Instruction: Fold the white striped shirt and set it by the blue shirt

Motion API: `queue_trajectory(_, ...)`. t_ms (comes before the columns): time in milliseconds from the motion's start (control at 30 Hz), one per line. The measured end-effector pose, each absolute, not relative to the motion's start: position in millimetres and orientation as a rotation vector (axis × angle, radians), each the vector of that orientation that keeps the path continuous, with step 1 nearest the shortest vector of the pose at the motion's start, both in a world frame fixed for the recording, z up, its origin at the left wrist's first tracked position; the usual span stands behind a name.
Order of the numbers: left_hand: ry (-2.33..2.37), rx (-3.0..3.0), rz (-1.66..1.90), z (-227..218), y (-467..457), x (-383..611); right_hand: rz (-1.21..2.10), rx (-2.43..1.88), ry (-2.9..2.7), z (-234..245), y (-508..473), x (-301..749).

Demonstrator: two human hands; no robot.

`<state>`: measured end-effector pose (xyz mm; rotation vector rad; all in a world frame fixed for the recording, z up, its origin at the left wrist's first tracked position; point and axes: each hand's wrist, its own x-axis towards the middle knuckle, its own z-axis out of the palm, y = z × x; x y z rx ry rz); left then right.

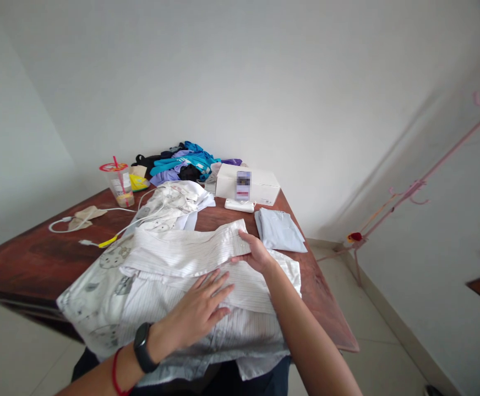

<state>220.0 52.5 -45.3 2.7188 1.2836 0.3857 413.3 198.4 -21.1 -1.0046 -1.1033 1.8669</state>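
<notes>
A white striped shirt lies spread over the near part of the table, its lower edge hanging past the front. One sleeve is laid across its upper part. The cuff of that sleeve is pinched between the thumb and fingers of my right hand. My left hand rests flat on the shirt's middle, fingers spread, just below the sleeve. Under the shirt, on the left, shows a pale cloth printed with cartoon faces.
Behind the shirt are a folded light-blue garment, a white box with a phone against it, and a heap of clothes. A drink cup and white cable are at left. A pink rack stands right.
</notes>
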Motion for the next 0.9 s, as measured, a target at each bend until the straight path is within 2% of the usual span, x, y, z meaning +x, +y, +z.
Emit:
queue_trajectory(167,1.573,2.651,0.523,-52,55,200,1.82,-1.038,-1.129,-26,202,420)
queue_trajectory(367,1.907,2.606,0.49,-61,52,167,1.744,-1.117,-1.082,-33,209,424)
queue_trajectory(567,2.056,2.532,0.478,-52,54,165,1.651,-1.311,-1.158,-10,204,427)
queue_trajectory(700,2.121,2.495,0.441,-44,58,160,1.431,-1.424,-1.211,8,184,447)
queue_trajectory(900,2.037,2.421,0.452,-55,58,150,1.247,-1.545,-0.988,-9,137,498)
